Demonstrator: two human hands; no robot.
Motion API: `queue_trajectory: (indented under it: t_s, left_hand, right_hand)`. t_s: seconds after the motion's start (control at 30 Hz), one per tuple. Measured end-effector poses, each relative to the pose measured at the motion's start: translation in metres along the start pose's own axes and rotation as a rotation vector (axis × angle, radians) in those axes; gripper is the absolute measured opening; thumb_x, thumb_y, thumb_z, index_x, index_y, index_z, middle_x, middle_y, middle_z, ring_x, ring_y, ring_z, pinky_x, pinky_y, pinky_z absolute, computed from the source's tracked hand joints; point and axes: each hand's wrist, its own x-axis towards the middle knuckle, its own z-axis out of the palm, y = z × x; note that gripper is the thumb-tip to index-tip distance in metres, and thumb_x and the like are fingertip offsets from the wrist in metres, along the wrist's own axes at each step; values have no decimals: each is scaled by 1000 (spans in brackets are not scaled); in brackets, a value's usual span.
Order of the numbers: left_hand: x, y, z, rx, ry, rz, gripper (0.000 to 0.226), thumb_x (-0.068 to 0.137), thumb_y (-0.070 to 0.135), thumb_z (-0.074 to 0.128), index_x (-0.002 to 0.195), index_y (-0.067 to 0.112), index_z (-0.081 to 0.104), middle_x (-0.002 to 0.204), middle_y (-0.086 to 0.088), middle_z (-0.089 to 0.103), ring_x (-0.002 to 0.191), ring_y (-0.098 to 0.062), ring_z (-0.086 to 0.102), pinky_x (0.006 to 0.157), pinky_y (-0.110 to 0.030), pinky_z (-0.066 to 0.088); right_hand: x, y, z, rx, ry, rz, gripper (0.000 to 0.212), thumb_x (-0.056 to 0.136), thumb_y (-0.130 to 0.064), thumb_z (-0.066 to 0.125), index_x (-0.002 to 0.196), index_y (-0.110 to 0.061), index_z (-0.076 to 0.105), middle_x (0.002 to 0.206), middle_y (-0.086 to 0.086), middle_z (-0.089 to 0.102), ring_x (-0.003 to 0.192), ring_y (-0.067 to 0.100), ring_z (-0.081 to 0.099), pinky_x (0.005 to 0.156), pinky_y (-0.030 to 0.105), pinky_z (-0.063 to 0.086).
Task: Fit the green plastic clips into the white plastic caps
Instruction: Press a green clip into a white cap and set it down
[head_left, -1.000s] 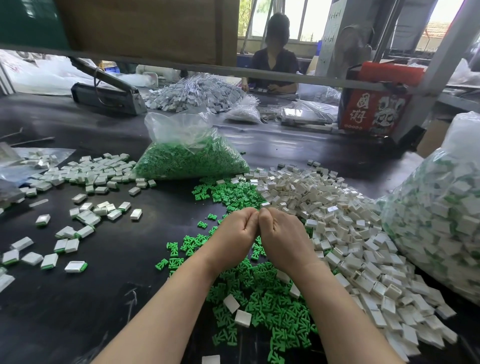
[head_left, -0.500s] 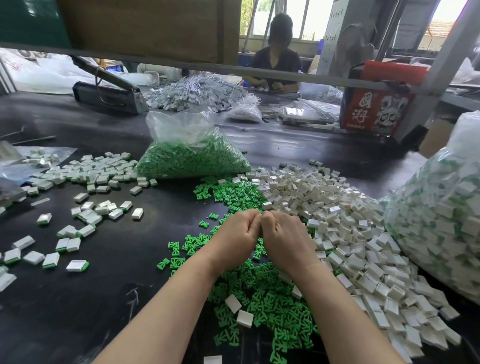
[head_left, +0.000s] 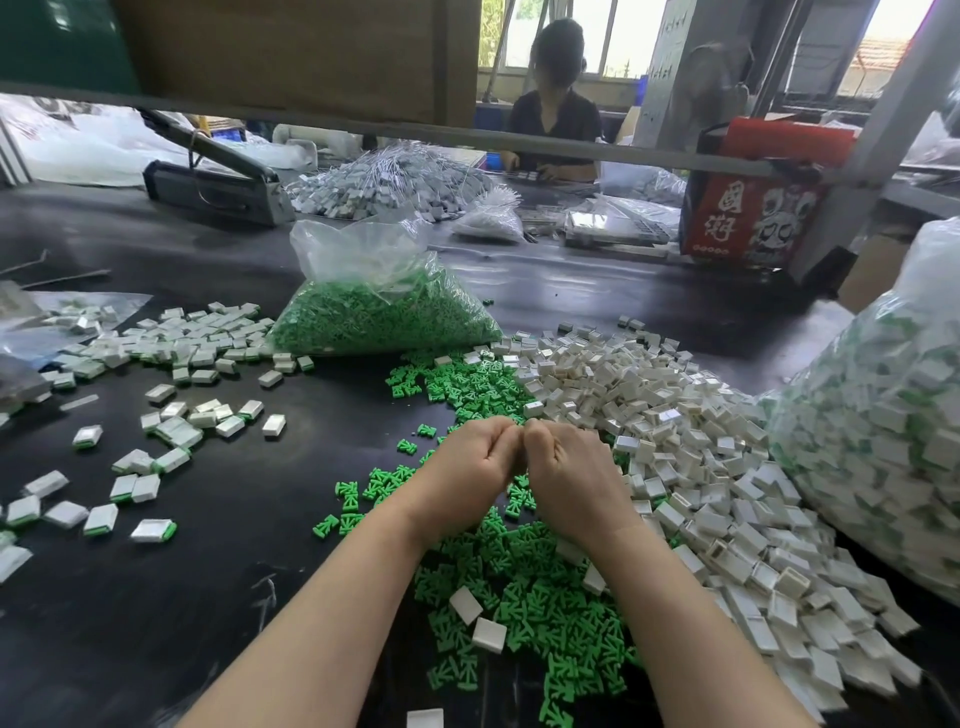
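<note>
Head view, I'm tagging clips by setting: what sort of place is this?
Likely a small assembly workshop: heaped white plastic caps, loose green plastic clips, a clear bag of finished pieces, another worker opposite.

The left hand (head_left: 467, 470) and right hand (head_left: 569, 475) meet knuckle to knuckle, fingers curled inward; what they pinch is hidden. Beneath and behind them lie loose green clips (head_left: 524, 592). The heap of white caps (head_left: 691, 467) lies just right of them, and assembled pieces (head_left: 156, 415) are scattered well left on the black table (head_left: 249, 519).
</note>
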Motion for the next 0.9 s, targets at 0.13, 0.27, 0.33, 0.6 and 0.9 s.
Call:
queue_trajectory:
  t_s: [0.13, 0.27, 0.33, 0.6, 0.9]
  left_hand:
    - [-3, -1, -6, -218, -50, -52, 35, 103, 26, 42, 71, 21, 52, 59, 13, 46, 55, -5, 38, 53, -16, 34]
    - [-5, 0, -7, -309, -70, -84, 33, 95, 35, 45, 65, 26, 56, 65, 3, 43, 56, -9, 37, 51, -14, 33]
    - [-5, 0, -7, -329, -70, -94, 34, 96, 35, 45, 64, 28, 57, 66, 2, 43, 58, -10, 36, 54, -18, 33]
    - [-4, 4, -2, -357, -15, -46, 46, 104, 27, 41, 61, 29, 58, 59, 12, 45, 54, -5, 38, 53, -14, 34]
    - [-3, 7, 6, -333, 32, 49, 29, 94, 35, 43, 75, 15, 52, 61, 12, 44, 56, -7, 36, 52, -18, 32]
  right_hand:
    - [2, 2, -5, 291, -57, 117, 42, 86, -41, 26, 58, -13, 40, 53, -3, 40, 52, 16, 34, 54, 32, 28]
    - [0, 3, -10, 520, -184, 162, 43, 92, -39, 27, 63, -11, 42, 50, -1, 35, 48, 16, 29, 53, 37, 24]
    - [0, 2, -12, 562, -205, 176, 42, 89, -41, 27, 64, -11, 43, 50, 0, 36, 47, 14, 31, 51, 35, 25]
    - [1, -1, -11, 347, -78, 111, 61, 89, -46, 21, 69, 4, 49, 58, 5, 43, 56, 20, 36, 58, 41, 31]
    - [3, -2, -9, 257, 73, 108, 45, 88, -42, 28, 59, -13, 47, 55, -2, 47, 54, 16, 41, 55, 36, 34]
